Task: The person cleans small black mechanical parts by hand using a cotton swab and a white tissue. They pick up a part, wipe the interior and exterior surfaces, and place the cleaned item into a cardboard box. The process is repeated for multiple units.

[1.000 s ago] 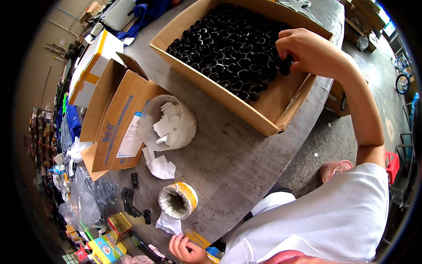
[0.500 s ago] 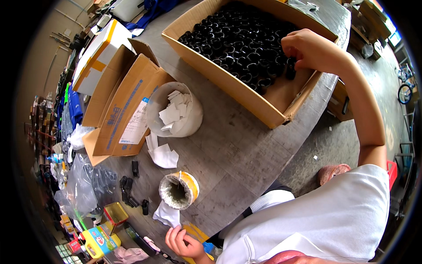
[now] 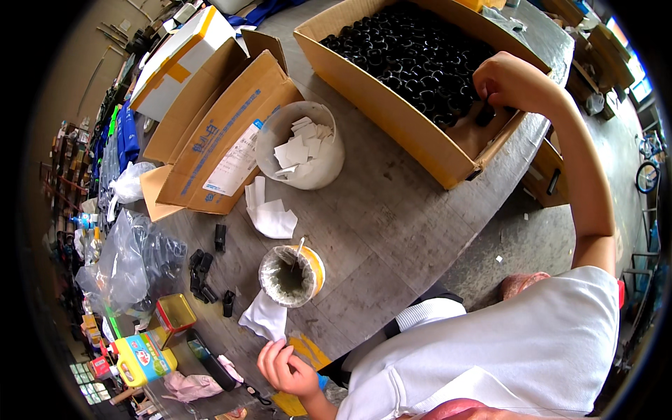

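Observation:
My right hand point(image 3: 516, 82) is over the right end of a big cardboard box point(image 3: 392, 115), fingers closed round a small black tubular piece point(image 3: 484, 114). Many similar shiny black ring-shaped pieces point(image 3: 413, 59) fill most of that box. Low in the view, my left hand point(image 3: 285, 371) is curled, its fingertips closed on the narrow end of a white cloth point(image 3: 264, 316). Just beyond the cloth stands a round container point(image 3: 318, 269) with a yellow outside and a crusted, whitish rim; a thin white stick leans in it.
A white bucket point(image 3: 336, 157) of white scraps stands beside an open carton point(image 3: 217, 140). More white scraps point(image 3: 273, 218) lie on the grey table point(image 3: 364, 238). Several black pieces point(image 3: 199, 273), plastic bags point(image 3: 129, 255), a red-yellow tin point(image 3: 175, 313) and a yellow jug point(image 3: 143, 358) are at left.
The view has shifted, so the box and bucket appear further right and higher. My right hand stays at the box's right end with a black piece; my left hand stays by the cloth.

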`<state>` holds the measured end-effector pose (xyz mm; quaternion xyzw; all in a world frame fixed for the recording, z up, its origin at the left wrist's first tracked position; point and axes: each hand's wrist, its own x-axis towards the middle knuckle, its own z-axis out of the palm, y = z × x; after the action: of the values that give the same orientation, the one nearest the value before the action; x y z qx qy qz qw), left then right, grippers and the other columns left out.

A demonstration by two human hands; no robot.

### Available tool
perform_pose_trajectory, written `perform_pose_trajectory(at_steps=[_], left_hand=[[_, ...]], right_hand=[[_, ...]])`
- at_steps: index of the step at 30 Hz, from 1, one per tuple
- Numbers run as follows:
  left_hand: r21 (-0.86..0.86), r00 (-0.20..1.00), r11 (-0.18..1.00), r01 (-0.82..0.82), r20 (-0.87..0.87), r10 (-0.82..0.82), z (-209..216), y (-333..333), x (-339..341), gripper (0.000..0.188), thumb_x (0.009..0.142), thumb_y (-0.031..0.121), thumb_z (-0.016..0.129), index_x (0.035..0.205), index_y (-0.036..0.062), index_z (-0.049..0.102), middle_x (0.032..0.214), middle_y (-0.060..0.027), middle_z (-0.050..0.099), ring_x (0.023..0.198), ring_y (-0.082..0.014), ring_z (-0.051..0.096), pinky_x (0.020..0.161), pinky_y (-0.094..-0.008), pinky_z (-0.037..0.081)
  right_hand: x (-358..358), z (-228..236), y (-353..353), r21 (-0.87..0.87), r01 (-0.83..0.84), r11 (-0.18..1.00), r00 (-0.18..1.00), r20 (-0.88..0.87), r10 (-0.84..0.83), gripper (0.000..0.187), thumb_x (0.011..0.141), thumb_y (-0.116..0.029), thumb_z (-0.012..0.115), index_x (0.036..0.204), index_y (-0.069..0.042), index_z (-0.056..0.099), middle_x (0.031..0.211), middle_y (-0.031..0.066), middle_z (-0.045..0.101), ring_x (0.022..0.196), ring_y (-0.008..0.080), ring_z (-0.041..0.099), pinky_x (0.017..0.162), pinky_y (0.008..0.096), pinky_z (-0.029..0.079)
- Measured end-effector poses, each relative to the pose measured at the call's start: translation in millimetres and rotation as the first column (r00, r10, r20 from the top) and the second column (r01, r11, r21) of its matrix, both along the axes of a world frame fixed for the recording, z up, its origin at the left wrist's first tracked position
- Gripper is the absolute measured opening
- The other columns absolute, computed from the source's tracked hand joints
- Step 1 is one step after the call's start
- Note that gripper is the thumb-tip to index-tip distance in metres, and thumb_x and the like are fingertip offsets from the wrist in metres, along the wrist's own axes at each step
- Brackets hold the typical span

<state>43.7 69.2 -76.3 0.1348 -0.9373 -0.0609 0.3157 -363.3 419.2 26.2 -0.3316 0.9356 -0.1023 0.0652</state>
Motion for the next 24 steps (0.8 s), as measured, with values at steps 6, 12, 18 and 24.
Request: perform_pose_trajectory(at_steps=[6,12,18,24], left_hand=[[0.024,1.0,0.999,0.024,-0.005,-0.024,-1.0,-0.1,1.6,0.012,0.072,-0.01,0.048,0.072,-0.0015,0.057,0.083,-0.0121,0.063,0.084,-0.032,0.058,0.078,-0.0416,0.046],[0.064,0.999,0.998,0.008,-0.042,-0.006,-3.1,-2.3,0.2,0.015,0.071,-0.011,0.049,0.073,0.0003,0.058,0.083,-0.0117,0.063,0.084,-0.0322,0.059,0.077,-0.0407,0.047],[0.128,0.998,0.992,0.008,-0.065,0.0,1.7,-9.1,-0.4,0.015,0.067,-0.01,0.052,0.073,0.001,0.059,0.084,-0.011,0.065,0.084,-0.0318,0.061,0.076,-0.0386,0.049],[0.237,0.996,0.971,0.031,-0.083,-0.011,-2.7,-19.1,10.7,0.016,0.065,-0.01,0.055,0.075,0.0014,0.061,0.086,-0.0102,0.065,0.086,-0.0303,0.061,0.075,-0.0369,0.049]], right_hand=[[-0.9,-2.0,-0.6,0.036,0.023,0.999,0.992,-0.125,-0.019,0.015,0.058,0.004,0.064,0.071,-0.002,0.06,0.068,0.0099,0.061,0.067,0.0269,0.061,0.061,0.0336,0.049],[-10.3,-8.8,0.0,0.054,0.004,0.999,0.977,-0.212,0.007,0.021,0.059,0.001,0.066,0.077,-0.005,0.057,0.075,0.0108,0.058,0.077,0.0312,0.058,0.066,0.0388,0.048],[-34.2,-35.3,21.2,-0.035,0.045,0.998,0.996,-0.075,-0.048,0.018,0.071,0.007,0.053,0.07,-0.007,0.042,0.063,-0.0057,0.033,0.06,0.0045,0.032,0.05,0.0221,0.031],[-112.0,-44.1,149.3,-0.098,0.046,0.994,0.995,-0.083,-0.055,0.049,0.088,-0.001,0.054,0.135,-0.006,0.04,0.124,0.0116,0.053,0.114,0.0183,0.052,0.095,0.0304,0.043]])
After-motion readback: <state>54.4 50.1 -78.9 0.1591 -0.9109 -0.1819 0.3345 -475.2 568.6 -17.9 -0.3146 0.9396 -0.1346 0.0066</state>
